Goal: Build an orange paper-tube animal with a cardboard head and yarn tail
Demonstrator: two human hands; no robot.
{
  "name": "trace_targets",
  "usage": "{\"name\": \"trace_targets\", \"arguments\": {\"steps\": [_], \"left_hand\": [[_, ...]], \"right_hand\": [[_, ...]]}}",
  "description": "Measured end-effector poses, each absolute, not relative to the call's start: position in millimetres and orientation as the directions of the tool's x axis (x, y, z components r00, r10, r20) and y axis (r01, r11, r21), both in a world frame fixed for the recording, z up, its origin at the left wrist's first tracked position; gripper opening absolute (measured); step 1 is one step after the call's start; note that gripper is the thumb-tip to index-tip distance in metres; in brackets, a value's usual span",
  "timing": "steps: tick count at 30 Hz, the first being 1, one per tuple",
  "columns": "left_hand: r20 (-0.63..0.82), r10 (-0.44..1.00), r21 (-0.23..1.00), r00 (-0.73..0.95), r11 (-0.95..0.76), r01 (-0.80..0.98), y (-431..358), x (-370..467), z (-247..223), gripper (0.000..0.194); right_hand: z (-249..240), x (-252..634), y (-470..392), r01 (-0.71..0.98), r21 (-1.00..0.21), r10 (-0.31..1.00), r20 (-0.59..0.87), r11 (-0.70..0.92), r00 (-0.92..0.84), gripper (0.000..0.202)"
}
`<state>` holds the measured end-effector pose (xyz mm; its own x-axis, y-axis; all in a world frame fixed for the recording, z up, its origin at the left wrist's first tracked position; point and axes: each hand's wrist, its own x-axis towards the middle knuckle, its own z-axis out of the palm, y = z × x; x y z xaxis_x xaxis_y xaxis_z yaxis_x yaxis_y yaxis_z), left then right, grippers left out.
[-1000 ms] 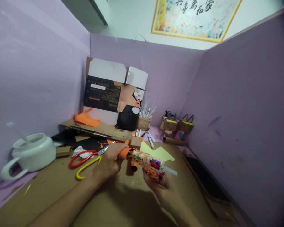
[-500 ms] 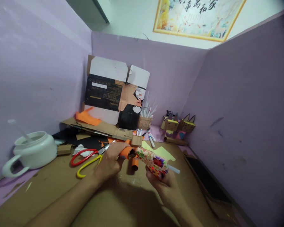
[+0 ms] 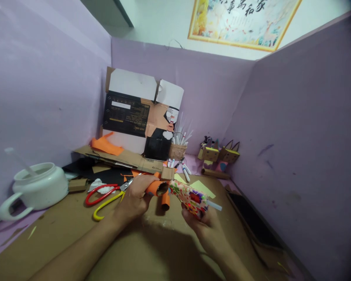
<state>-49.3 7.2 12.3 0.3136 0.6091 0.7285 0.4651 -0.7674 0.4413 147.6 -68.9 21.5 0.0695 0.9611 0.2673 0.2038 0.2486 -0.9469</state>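
My left hand (image 3: 136,197) is closed around an orange-covered cardboard tube (image 3: 156,189), whose open end faces right. In my right hand (image 3: 201,226) is a flower-patterned glue gun (image 3: 188,197), with a glue stick (image 3: 215,205) poking out of its back end. The gun's front lies close to the tube's open end; its nozzle is hard to make out. Below the held tube, another orange tube (image 3: 165,202) points toward me. Beside my left hand lie scissors (image 3: 107,199) with one red and one yellow handle, their blades partly behind the hand.
At left stands a white mug (image 3: 41,187) with a stick in it. A flattened printed box (image 3: 127,113) leans at the back, near a basket of glue sticks (image 3: 179,150). Markers (image 3: 186,171), yellow paper (image 3: 203,188), cardboard figures (image 3: 211,154) and a dark flat panel (image 3: 256,220) lie around the cardboard-covered table.
The glue gun's front has drawn slightly away from the tube's end, widening the gap. The tube's opening now shows more fully toward me. The whole view has shifted slightly.
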Motion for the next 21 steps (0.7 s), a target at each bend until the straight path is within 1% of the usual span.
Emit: {"name": "trace_targets", "arguments": {"steps": [11, 14, 17, 21], "left_hand": [[0.718, 0.618, 0.421, 0.320, -0.751, 0.508, 7.4, -49.7, 12.6, 0.024], [0.724, 0.611, 0.424, 0.320, -0.760, 0.492, 8.6, -50.5, 11.6, 0.024], [0.702, 0.637, 0.458, 0.318, -0.746, 0.484, 8.7, -50.5, 11.6, 0.024], [0.663, 0.687, 0.540, 0.296, -0.713, 0.447, 8.5, -48.7, 13.5, 0.024]], "right_hand": [[24.2, 148.2, -67.6, 0.228, -0.947, 0.971, 0.238, 0.227, 0.021, 0.022], [22.1, 150.9, -65.7, 0.247, -0.941, 0.971, 0.240, 0.231, 0.007, 0.019], [21.8, 155.2, -64.4, 0.209, -0.944, 0.966, 0.259, 0.254, -0.004, 0.019], [25.8, 158.5, -64.2, 0.168, -0.944, 0.957, 0.290, 0.284, 0.017, 0.023]]}}
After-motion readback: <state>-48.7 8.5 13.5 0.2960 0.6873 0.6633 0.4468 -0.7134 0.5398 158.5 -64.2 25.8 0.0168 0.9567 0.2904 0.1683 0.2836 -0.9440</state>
